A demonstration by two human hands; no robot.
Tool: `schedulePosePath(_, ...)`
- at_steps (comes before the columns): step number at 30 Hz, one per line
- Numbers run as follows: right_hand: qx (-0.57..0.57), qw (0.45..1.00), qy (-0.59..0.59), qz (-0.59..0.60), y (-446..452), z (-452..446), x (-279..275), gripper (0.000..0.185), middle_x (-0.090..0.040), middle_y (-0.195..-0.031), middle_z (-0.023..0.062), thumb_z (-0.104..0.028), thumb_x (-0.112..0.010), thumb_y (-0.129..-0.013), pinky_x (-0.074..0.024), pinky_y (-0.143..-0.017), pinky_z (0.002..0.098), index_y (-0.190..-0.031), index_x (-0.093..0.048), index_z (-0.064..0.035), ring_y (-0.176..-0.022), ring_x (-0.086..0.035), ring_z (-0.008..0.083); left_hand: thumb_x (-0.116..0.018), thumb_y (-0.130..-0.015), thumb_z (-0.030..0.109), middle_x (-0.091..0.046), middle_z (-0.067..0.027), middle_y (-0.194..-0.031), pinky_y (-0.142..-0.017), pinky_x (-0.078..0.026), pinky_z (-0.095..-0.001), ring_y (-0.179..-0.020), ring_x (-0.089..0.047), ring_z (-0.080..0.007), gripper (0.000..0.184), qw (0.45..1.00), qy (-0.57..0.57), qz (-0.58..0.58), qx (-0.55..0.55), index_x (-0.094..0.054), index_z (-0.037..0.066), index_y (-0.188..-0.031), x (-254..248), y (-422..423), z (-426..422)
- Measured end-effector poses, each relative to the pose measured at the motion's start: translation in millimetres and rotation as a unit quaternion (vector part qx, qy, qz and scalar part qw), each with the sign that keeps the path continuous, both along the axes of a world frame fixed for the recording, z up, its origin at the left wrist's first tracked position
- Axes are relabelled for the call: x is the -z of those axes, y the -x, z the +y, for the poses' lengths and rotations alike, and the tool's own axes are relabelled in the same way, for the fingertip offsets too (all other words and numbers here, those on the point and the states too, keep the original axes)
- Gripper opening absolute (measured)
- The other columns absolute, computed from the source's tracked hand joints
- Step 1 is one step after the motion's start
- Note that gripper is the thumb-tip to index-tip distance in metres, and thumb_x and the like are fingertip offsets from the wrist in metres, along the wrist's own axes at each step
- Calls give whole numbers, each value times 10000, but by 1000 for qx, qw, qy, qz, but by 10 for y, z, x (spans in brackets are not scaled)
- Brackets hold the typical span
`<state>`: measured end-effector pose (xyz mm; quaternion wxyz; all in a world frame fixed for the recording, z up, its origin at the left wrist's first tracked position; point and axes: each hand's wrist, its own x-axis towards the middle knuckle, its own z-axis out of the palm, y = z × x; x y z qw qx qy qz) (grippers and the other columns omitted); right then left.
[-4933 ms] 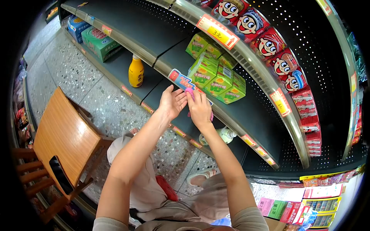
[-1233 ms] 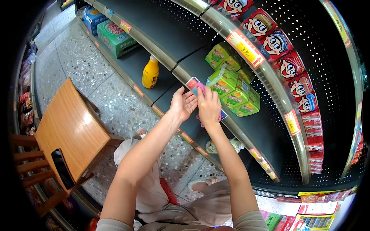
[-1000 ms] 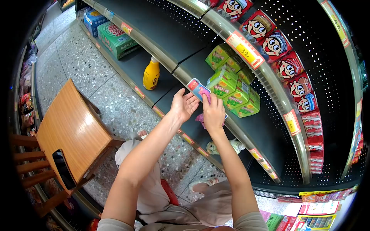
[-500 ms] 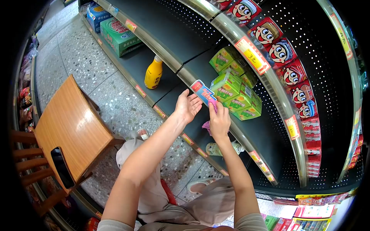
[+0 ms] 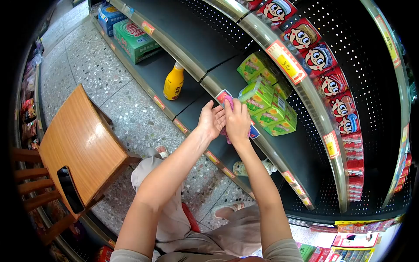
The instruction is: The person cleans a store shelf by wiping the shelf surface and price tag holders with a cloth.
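Observation:
My right hand (image 5: 238, 120) is closed on a pink cloth (image 5: 228, 104) and presses it against a colourful label strip (image 5: 254, 131) on the shelf's front edge. Much of the strip is covered by the hand and cloth. Beside it, my left hand (image 5: 212, 119) is palm up, fingers spread, holding nothing, close to the right fingertips. Right behind the label, green drink cartons (image 5: 258, 97) in wrapped packs stand on the shelf. A yellow bottle (image 5: 174, 82) stands on the lower shelf, left of my hands. Below my right wrist, a pale bottle (image 5: 241, 169) is partly hidden by my arm.
A wooden stool (image 5: 83, 144) stands at left with a black phone (image 5: 70, 188) on it. Green (image 5: 134, 40) and blue boxes (image 5: 110, 18) sit at the lower shelf's far end. Red snack packs (image 5: 317, 57) line an upper shelf, whose rail (image 5: 262, 32) curves past my right side.
My right hand has moved up and left along the label strip with the pink cloth, now covering its middle. My left hand has stayed almost in place.

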<state>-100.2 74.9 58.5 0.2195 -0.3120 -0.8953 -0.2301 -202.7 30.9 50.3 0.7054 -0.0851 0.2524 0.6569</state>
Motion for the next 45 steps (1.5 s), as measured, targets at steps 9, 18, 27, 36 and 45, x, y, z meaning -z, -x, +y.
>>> schedulePosePath(9, 5, 1000, -3, -15, -153, -57, 10, 346, -570, -1119, 88, -109, -589, -781, -518, -753, 352, -1122, -642, -86, -938, -555, 254, -317, -985, 492, -466, -147, -1385, -1051, -380, -361, -1248, -474, -238, 674, 1000, -10, -13, 1, -332, -22, -1421, 7, 24, -17)
schedulePosePath(18, 12, 999, -21, -48, -538, -160, 59, 376, -571, -1142, 72, -131, -600, -786, -507, -739, 325, -1158, -642, -100, -923, -549, 231, -284, -986, 518, -531, -133, -1300, -999, -413, -349, -1189, -511, -218, 672, 999, -19, 16, 26, -395, -12, -1384, 124, 62, -4)
schedulePosePath(27, 7, 998, -37, -50, -590, -183, 92, 362, -577, -1128, 73, -132, -596, -791, -506, -740, 335, -1147, -652, -99, -932, -553, 238, -263, -986, 527, -532, -122, -1317, -1013, -396, -352, -1207, -506, -213, 679, 999, -27, 35, 1, -415, -11, -1373, 206, 173, 31)
schedulePosePath(36, -13, 998, -31, -49, -331, -107, 85, 355, -582, -1112, 71, -148, -602, -780, -498, -734, 334, -1125, -658, -90, -925, -551, 234, -289, -988, 511, -542, -112, -1296, -1011, -401, -342, -1177, -521, -208, 642, 1000, -13, 14, -14, -448, -2, -1339, 184, 159, 62)
schedulePosePath(45, -27, 998, -45, -34, -114, -36, 106, 335, -592, -1105, 55, -156, -608, -766, -493, -708, 303, -1090, -668, -94, -903, -552, 215, -315, -988, 490, -531, -125, -1284, -1024, -405, -351, -1180, -518, -215, 628, 999, 1, 12, -35, -425, -12, -1349, 56, 104, 35)
